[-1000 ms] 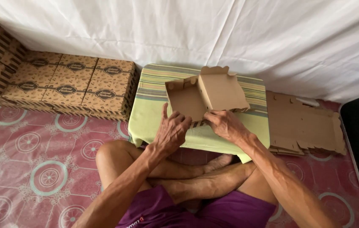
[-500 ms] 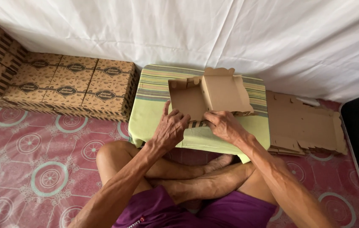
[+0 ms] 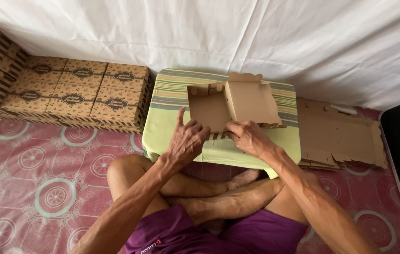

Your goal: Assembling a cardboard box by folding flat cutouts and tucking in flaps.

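Cardboard box blank [image 3: 230,103], half-folded on the striped cloth-covered bench [image 3: 171,117], is pressed flat by the spread left hand [image 3: 186,141] while the right hand [image 3: 247,136], fingers closed on the near edge, should crease squarely along scored lines.

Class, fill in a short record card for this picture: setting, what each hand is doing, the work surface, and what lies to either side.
Setting: person seated cross-legged on a pink patterned floor mat
Left hand: presses on the half-folded cardboard box
Right hand: grips the box's near edge
Work surface: low table with striped green cloth
Left side: stack of finished printed boxes
Right side: pile of flat cardboard blanks
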